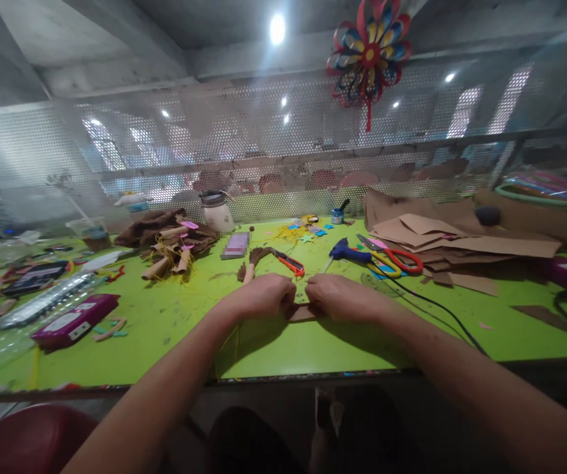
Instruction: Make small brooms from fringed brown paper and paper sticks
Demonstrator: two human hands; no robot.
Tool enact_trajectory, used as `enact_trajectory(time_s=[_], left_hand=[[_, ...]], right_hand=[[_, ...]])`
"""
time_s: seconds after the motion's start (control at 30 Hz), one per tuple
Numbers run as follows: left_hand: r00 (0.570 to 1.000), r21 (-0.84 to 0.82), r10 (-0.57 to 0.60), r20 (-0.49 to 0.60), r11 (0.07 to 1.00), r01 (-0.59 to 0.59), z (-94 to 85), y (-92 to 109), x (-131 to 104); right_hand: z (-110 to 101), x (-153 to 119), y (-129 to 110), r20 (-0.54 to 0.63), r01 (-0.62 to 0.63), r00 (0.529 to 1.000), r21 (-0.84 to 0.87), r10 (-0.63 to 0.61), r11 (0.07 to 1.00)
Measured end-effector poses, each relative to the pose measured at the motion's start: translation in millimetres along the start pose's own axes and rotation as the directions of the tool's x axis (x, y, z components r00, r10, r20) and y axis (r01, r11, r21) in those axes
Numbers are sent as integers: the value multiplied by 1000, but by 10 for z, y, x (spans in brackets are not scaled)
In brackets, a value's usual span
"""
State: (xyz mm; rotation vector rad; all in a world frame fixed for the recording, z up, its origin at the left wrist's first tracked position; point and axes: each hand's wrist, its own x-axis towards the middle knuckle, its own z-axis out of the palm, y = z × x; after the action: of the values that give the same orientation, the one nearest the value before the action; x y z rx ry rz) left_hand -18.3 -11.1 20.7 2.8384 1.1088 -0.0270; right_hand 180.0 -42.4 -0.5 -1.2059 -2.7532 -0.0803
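Observation:
My left hand [267, 296] and my right hand [338, 298] are close together over the green table, fingers closed on a small piece of brown paper [303, 313]. Its middle shows between them, while its ends are hidden under the hands. Just beyond my left hand lies a brown paper bundle with a fringed end [259, 254], beside an orange and black utility knife [292, 264]. Past my right hand rests a blue glue gun [350, 252] with a black cord. Scissors with red and yellow handles [406, 261] lie right of it.
Brown paper sheets [451, 243] are stacked at the right. Rolled paper tubes tied with yellow string [159, 266] lie left. A purple box [74, 321], white jar [217, 212], blue paint pot [337, 216] and paper scraps [305, 238] stand about. A perforated panel [263, 148] backs the table.

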Motion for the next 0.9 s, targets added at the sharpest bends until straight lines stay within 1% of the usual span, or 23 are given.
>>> enact_trajectory(time_s=[0.17,0.33,0.5,0.6,0.67,0.77,0.83,0.9], left_hand=[[1000,45,8,8,999,-9,22,-18,14],[1000,46,1,-21,999,0,34,-7,11],[999,82,0,-51,997,5,34,98,-23],[998,102,5,-62,995,1,38,169,-46],[998,102,1,-70,995,7,31,179,-52],[996,25,-10,-85,1000,13,7,120,-24],[996,-97,-38,-77,995,31,0,49,22],[995,-243,-84,-57,968,68,12,-21,75]], right_hand=[[0,-39,-7,15,-4,1000,-13,4,1000],[23,-68,-56,-25,19,999,-43,-20,999],[102,-93,-152,-66,50,996,-141,-60,989],[164,-95,-186,-74,100,990,-218,-119,971],[197,-93,-193,-78,125,986,-245,-148,961],[214,-90,-191,-106,98,986,-237,-126,966],[197,-89,-187,-143,70,984,-214,-102,974],[162,-86,-184,-205,34,976,-189,-73,981]])
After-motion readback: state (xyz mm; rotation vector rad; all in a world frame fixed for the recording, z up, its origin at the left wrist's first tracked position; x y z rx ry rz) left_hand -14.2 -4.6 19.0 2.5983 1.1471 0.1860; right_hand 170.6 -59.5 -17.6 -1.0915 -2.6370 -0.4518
